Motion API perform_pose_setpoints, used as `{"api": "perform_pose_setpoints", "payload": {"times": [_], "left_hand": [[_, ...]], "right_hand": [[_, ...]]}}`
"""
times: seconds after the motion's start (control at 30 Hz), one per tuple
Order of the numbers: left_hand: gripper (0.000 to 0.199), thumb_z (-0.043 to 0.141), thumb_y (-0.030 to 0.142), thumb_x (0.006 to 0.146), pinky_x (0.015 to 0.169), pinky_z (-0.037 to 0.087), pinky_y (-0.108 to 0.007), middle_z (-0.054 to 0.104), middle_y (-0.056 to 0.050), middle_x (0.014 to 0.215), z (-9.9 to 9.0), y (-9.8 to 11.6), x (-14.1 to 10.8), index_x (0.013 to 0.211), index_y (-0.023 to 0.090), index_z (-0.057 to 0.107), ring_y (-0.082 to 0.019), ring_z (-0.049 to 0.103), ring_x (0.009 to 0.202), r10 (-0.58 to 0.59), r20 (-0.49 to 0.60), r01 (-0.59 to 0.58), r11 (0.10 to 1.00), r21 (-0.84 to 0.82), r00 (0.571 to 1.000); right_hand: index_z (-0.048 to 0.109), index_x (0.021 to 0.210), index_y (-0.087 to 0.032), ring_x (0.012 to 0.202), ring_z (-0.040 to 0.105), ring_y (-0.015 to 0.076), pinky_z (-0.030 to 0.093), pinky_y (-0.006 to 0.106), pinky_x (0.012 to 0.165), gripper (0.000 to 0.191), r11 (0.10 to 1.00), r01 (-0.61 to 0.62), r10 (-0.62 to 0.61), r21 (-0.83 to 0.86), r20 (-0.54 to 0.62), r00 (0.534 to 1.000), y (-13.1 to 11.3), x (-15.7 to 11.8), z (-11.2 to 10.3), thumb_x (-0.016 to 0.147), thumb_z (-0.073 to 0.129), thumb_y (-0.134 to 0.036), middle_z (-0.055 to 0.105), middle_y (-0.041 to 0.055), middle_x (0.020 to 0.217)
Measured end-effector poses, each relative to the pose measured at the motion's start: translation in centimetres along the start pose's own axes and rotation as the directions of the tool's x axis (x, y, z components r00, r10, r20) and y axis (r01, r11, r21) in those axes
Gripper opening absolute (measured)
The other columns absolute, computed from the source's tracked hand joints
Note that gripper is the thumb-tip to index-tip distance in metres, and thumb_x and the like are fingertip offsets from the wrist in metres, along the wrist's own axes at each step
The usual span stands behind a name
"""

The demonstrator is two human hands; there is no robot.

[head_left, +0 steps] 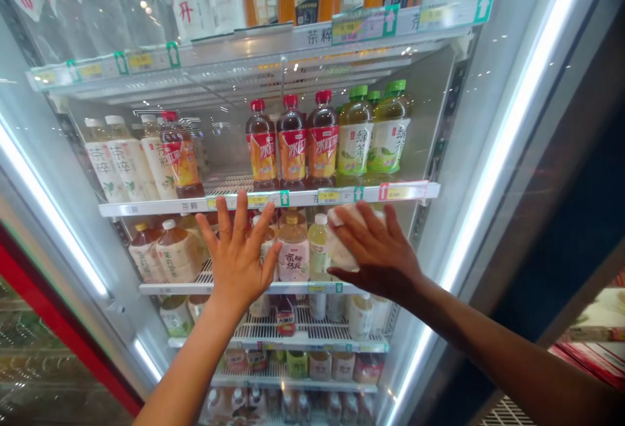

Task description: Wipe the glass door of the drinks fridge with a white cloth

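My left hand (pixel 239 256) is raised with its fingers spread wide and nothing in it. It appears to lie flat against the clear glass in front of the drink shelves. Beside it, my right hand (pixel 378 250) covers part of a crumpled white cloth or tissue (pixel 340 243), held flat under the fingers. Reflections show on the glass over the shelves. Behind my hands stand a pink-labelled bottle (pixel 293 253) and a pale yellow bottle (pixel 318 250), partly hidden by the fingers.
Red-capped tea bottles (pixel 291 146) and green-capped ones (pixel 356 136) stand on the shelf above my hands. White-capped bottles (pixel 117 159) are at its left. A price rail (pixel 303 198) runs along that shelf. Bright light strips (pixel 517 107) line both sides. A red edge (pixel 53 322) lies at left.
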State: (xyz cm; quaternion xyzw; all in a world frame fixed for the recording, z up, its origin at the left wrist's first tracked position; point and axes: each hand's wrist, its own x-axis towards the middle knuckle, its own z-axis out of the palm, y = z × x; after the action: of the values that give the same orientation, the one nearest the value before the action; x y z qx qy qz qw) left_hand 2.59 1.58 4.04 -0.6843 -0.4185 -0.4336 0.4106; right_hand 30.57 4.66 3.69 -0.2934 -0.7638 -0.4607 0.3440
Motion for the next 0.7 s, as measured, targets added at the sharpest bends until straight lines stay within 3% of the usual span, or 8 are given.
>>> {"api": "perform_pose_setpoints", "payload": {"times": [0.1,0.13,0.27,0.3,0.43,0.53,0.6,0.7], "left_hand": [[0.075,0.052,0.042,0.101,0.131,-0.015,-0.056,-0.009,0.003,0.177,-0.6,-1.2,-0.5,0.167,0.034,0.017,-0.026,-0.014,0.164,-0.008,-0.005,0.008,1.000,0.016,1.000],[0.075,0.052,0.042,0.101,0.131,-0.015,-0.056,-0.009,0.003,0.177,-0.8,-1.7,-0.7,0.167,0.034,0.017,-0.026,-0.014,0.164,-0.012,-0.004,0.012,1.000,0.019,1.000],[0.077,0.055,0.041,0.100,0.131,-0.014,-0.058,-0.008,0.003,0.177,-1.8,-4.2,-1.6,0.167,0.035,0.017,-0.027,-0.013,0.164,-0.037,0.000,0.037,0.999,0.025,0.999],[0.077,0.055,0.041,0.100,0.131,-0.015,-0.058,-0.008,0.002,0.177,-2.0,-4.9,-1.9,0.167,0.035,0.017,-0.028,-0.013,0.164,-0.042,-0.002,0.042,0.999,0.029,0.999],[0.079,0.057,0.040,0.098,0.131,-0.013,-0.060,-0.007,0.001,0.177,-3.2,-8.4,-2.9,0.167,0.035,0.018,-0.028,-0.012,0.164,-0.039,-0.008,0.039,0.998,0.048,0.999],[0.080,0.058,0.039,0.098,0.131,-0.012,-0.060,-0.006,0.001,0.177,-4.2,-11.3,-3.7,0.167,0.035,0.017,-0.028,-0.011,0.164,-0.039,-0.013,0.039,0.998,0.057,0.999],[0.080,0.058,0.038,0.098,0.131,-0.012,-0.059,-0.005,0.001,0.177,-4.8,-13.3,-4.1,0.167,0.034,0.018,-0.028,-0.010,0.165,-0.038,-0.010,0.039,0.997,0.065,0.999],[0.080,0.059,0.037,0.098,0.131,-0.010,-0.062,-0.004,0.000,0.177,-5.6,-16.4,-5.0,0.166,0.035,0.018,-0.030,-0.010,0.165,-0.041,-0.003,0.041,0.996,0.076,0.999]], "right_hand": [[0.002,0.169,-0.015,0.161,0.014,0.0415,0.015,0.072,0.126,0.096,0.975,-0.224,0.222,-0.008,-0.077,0.972,-1.5,1.7,0.4,0.100,0.035,-0.073,0.026,0.0163,0.172],[0.001,0.169,-0.014,0.161,0.012,0.0422,0.016,0.074,0.125,0.098,0.975,-0.223,0.222,0.003,-0.077,0.972,-2.2,2.4,0.5,0.099,0.036,-0.074,0.024,0.0166,0.173],[0.006,0.168,-0.012,0.162,0.019,0.0315,0.018,0.060,0.131,0.096,0.996,0.068,-0.067,0.059,-0.025,0.997,-5.4,5.1,1.3,0.100,0.045,-0.069,0.036,0.0107,0.168],[0.007,0.168,-0.014,0.162,0.017,0.0304,0.016,0.059,0.132,0.095,0.996,0.071,-0.069,0.061,-0.038,0.997,-5.9,6.0,1.5,0.100,0.046,-0.067,0.035,0.0097,0.169],[0.000,0.169,-0.017,0.163,0.003,0.0368,0.007,0.071,0.129,0.095,0.980,-0.192,0.198,0.059,-0.110,0.974,-8.1,9.9,2.4,0.101,0.043,-0.067,0.013,0.0111,0.175],[0.011,0.169,-0.018,0.164,0.006,0.0303,0.004,0.062,0.133,0.089,0.998,0.042,-0.039,0.036,-0.070,0.997,-10.9,12.8,3.3,0.101,0.041,-0.067,0.020,0.0066,0.173],[0.024,0.166,-0.017,0.164,0.007,0.0253,0.002,0.055,0.135,0.084,0.981,0.193,-0.192,0.017,-0.047,0.980,-12.8,14.6,3.8,0.102,0.042,-0.067,0.026,0.0043,0.172],[0.025,0.165,-0.012,0.164,-0.003,0.0282,0.000,0.058,0.134,0.087,0.999,0.036,-0.035,0.011,-0.096,0.995,-15.1,17.2,4.4,0.101,0.046,-0.066,0.020,0.0087,0.174]]}}
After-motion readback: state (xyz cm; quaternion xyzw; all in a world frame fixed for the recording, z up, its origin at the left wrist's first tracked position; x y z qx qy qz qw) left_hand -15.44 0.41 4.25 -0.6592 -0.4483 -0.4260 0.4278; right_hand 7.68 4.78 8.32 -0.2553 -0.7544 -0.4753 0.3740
